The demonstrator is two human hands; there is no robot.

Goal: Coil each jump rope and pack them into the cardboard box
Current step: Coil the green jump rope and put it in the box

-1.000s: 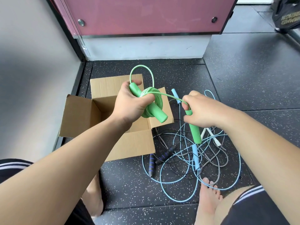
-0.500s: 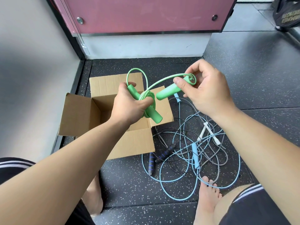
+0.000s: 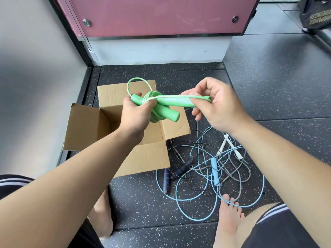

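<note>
My left hand grips the green jump rope, coiled round one green handle that sticks out to the lower right, above the open cardboard box. A loop of green cord stands up behind the coil. My right hand pinches the rope's second green handle, which lies level across the coil. On the floor to the right lies a tangle: a light blue rope, a black rope with blue-banded handles and a grey rope with white handles.
The box stands on dark speckled floor mats in a corner, a grey wall to its left and a pink panel behind. My bare feet touch the tangle's near edge. A black object sits far right.
My right hand has swung the second green handle up from near the floor, then brought it down level across the coil in my left hand. The loose green cord is shorter.
</note>
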